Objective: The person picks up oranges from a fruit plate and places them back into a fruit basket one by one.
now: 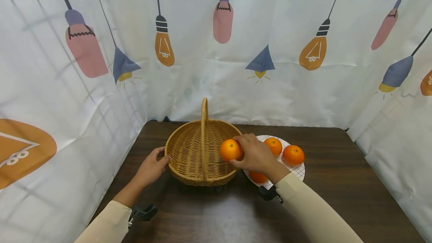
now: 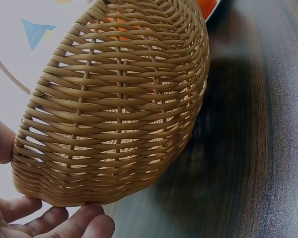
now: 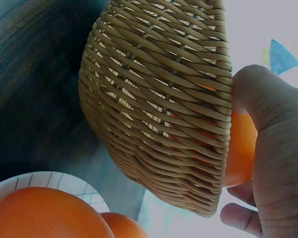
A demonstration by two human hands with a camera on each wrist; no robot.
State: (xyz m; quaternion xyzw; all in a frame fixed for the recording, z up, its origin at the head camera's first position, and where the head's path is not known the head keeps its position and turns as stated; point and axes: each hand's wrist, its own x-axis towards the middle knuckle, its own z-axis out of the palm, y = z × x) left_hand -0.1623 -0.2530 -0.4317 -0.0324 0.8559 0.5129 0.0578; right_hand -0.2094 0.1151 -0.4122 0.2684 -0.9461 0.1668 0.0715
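A tan wicker basket (image 1: 185, 149) with a tall arched handle stands on the dark table. My left hand (image 1: 153, 166) grips its left rim, thumb at the top edge and fingers against the outer side, as the left wrist view shows. My right hand (image 1: 254, 153) holds an orange (image 1: 231, 150) at the basket's right rim, over the inside. In the right wrist view the orange (image 3: 241, 148) shows partly above the rim and partly through the weave. Under my right forearm lies a white plate (image 1: 300, 170) with a grid pattern, bearing several oranges (image 1: 293, 155).
The dark wooden table (image 1: 337, 183) runs out to both sides. Behind it and at the sides hangs a white curtain (image 1: 189, 85) printed with lamps. The basket's handle (image 1: 204, 138) rises across its middle.
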